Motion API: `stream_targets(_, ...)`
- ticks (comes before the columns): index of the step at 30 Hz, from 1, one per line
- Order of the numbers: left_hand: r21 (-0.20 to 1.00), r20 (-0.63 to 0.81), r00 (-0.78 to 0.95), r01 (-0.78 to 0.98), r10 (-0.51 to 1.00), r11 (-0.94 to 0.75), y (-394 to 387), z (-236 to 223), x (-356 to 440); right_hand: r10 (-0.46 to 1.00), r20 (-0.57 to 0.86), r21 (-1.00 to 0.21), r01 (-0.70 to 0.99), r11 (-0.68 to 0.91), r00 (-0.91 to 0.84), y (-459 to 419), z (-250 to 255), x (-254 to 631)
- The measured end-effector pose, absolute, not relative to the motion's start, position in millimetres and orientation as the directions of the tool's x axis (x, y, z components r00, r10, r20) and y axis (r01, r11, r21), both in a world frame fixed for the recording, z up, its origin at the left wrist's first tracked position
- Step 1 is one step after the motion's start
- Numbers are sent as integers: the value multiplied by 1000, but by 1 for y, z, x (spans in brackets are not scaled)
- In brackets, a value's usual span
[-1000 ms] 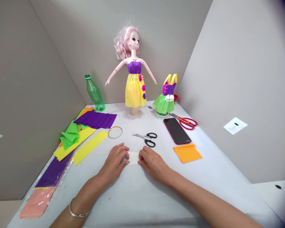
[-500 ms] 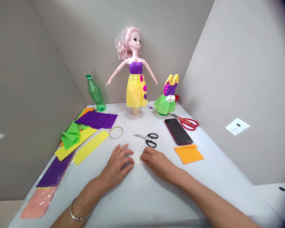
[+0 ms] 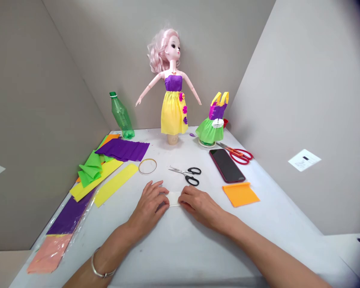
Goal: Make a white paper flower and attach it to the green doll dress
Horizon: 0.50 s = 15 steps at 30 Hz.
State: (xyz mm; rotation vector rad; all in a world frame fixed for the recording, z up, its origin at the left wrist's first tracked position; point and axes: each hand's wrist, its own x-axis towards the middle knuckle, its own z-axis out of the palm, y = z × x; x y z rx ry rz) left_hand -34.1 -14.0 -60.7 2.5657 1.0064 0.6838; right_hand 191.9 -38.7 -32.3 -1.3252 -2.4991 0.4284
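Observation:
A small white strip of paper [image 3: 174,199] lies on the table between my hands, with a fold line along its near edge. My left hand [image 3: 150,203] has its thumb and index finger closed on the strip's left end, while its other fingers stretch forward. At the right end, my right hand [image 3: 199,203] pinches the paper with its fingers curled together, hiding that end. Just beyond the strip, small black-handled scissors [image 3: 187,173] lie with blades partly apart. A thin gold bangle [image 3: 147,167] rests to their left.
A pink-haired doll [image 3: 173,84] stands at the back. Beside it are a green bottle [image 3: 121,116] and a small green dress [image 3: 211,128]. To the right lie a phone [image 3: 227,165], red scissors [image 3: 240,155] and orange paper [image 3: 241,194]. Purple paper [image 3: 123,150] and yellow strips [image 3: 116,185] lie left.
The camera view has shifted slightly. Both hands stay at the strip's ends, and a crease along its near edge shows more clearly now.

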Motion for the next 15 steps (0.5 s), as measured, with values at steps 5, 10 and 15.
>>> stream_targets(5,412,358,637,548,682,-728,-14,-59,-33,833,133,-323,771,549,-538,-37,-40,188)
stream_targets(10,366,385,653,541,652,-758,-14,-58,-33,802,167,-234,767,597,-574,-38,-46,187)
stream_targets(15,283,412,680,536,606,-795,-15,-53,-32,735,193,-115,729,675,-650,-39,-53,188)
